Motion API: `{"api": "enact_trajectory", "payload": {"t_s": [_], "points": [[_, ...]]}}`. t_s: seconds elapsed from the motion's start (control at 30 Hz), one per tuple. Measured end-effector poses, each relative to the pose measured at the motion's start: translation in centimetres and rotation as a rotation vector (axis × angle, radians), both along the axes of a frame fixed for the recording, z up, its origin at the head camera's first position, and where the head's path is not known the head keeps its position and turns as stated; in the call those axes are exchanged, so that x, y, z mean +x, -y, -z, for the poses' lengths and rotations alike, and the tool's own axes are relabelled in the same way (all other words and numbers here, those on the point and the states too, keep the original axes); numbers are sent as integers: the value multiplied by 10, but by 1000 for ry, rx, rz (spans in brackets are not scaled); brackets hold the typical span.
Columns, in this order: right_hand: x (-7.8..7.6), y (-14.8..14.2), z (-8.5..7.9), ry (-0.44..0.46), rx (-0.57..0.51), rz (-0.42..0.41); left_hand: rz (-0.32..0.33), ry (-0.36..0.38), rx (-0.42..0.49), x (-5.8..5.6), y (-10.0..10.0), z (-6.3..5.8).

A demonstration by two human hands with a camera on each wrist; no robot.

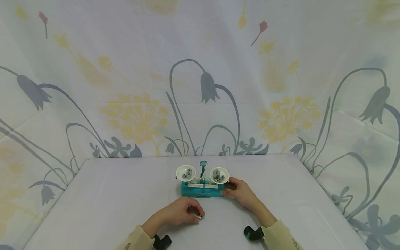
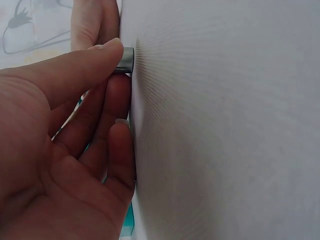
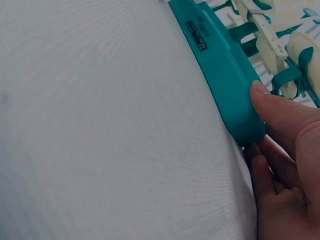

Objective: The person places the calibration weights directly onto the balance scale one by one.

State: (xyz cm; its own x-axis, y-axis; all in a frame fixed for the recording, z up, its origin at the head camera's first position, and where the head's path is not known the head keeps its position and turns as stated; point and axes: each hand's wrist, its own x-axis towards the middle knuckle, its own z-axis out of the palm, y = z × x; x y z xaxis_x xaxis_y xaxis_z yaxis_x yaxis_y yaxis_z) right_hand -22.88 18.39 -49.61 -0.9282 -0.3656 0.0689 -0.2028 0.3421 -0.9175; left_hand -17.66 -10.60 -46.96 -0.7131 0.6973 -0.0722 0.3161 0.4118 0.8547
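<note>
A small teal balance scale with two white pans stands on the white table. Several metal weights sit in its left pan, and several more lie in the right pan. In front of the scale, my left hand pinches a small cylindrical metal weight between thumb and fingers, close over the tabletop. My right hand grips the right end of the scale's base, thumb on its front edge and the other fingers partly hidden behind it.
The white-covered table reaches back to a hanging flower-print cloth. Black wrist devices sit at both sleeves, low over the table.
</note>
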Motion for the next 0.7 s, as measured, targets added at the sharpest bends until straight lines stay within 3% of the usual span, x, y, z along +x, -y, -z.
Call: {"api": "enact_trajectory", "payload": {"t_s": [0.7], "points": [[0, 1, 1, -3, 9, 17, -7, -8, 4, -2, -2, 3]]}}
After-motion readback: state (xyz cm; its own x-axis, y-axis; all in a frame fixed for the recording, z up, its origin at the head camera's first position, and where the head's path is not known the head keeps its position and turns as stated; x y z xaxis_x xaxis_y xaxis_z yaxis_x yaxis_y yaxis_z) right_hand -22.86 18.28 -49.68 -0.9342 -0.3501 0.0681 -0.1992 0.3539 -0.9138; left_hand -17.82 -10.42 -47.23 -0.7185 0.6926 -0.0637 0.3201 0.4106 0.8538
